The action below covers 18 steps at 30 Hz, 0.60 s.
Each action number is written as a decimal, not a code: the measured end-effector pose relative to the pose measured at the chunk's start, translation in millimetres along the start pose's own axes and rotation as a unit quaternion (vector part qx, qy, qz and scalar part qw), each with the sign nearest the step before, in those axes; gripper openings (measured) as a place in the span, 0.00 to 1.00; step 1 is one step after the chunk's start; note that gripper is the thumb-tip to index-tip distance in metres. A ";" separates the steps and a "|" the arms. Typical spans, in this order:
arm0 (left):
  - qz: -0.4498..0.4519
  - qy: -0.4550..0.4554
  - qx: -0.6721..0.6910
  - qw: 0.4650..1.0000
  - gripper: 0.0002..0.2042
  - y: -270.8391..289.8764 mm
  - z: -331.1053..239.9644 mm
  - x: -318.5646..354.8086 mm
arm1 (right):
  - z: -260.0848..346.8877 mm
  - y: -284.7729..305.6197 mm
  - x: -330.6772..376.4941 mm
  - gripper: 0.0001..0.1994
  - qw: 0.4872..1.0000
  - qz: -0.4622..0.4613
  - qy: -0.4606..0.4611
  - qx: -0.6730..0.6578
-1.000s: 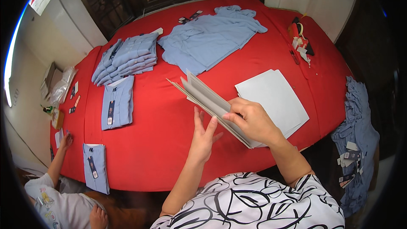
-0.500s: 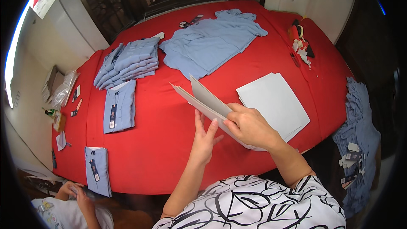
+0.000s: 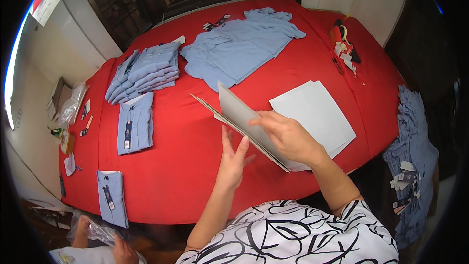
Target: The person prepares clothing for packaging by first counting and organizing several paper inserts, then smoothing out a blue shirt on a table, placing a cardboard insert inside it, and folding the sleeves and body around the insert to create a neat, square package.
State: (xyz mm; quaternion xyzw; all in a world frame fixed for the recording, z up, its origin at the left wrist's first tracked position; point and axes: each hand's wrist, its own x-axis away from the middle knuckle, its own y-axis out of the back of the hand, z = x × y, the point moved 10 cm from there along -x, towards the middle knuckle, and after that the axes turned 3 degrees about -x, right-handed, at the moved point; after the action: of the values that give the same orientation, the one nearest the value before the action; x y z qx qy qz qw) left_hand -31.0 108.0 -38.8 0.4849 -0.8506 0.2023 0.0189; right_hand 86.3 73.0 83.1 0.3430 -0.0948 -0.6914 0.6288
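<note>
Grey card sheets (image 3: 237, 107): loose tilted bundle, beside a flat pale stack (image 3: 317, 112), between left hand (image 3: 232, 162) and right hand (image 3: 288, 137). Left: fingers spread, touching outer face. Right: fingers extended over inner side, grip unclear. Red tabletop (image 3: 190, 176): stretches left from bundle to folded shirt (image 3: 140, 129); near edge curved. Small yellow box (image 3: 67, 144): contents indistinct.

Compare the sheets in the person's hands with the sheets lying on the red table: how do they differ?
The held sheets are raised and tilted; the table sheets lie flat. The held sheets are spread, with a gap between them; the table sheets overlap closely, slightly askew. Both sets are pale greyish, thin and straight-edged.
</note>
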 end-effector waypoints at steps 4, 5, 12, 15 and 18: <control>0.002 -0.002 -0.003 1.000 0.50 0.3 -1.4 -0.4 | 11.8 -16.8 2.0 0.14 0.994 0.096 -0.041 0.042; 0.003 -0.002 -0.004 1.000 0.50 0.2 -1.3 -0.8 | 10.7 -18.4 0.8 0.14 0.993 0.095 -0.046 0.051; -0.006 -0.013 -0.008 1.000 0.45 0.7 -6.5 1.9 | 7.9 -17.4 0.6 0.12 0.994 0.064 -0.048 0.081; -0.011 -0.009 -0.006 1.000 0.48 4.2 -3.8 0.9 | 6.3 -11.2 0.6 0.12 0.996 0.052 -0.053 0.039; -0.029 -0.009 -0.010 0.999 0.48 4.7 -2.8 0.3 | -6.3 4.9 -1.1 0.13 0.998 0.023 -0.053 -0.008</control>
State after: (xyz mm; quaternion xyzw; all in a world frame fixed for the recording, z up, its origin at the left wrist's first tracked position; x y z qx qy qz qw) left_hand -35.6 110.9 -37.7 0.5106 -0.8386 0.1885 0.0219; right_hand 94.0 74.9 81.5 0.2988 -0.1307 -0.6946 0.6412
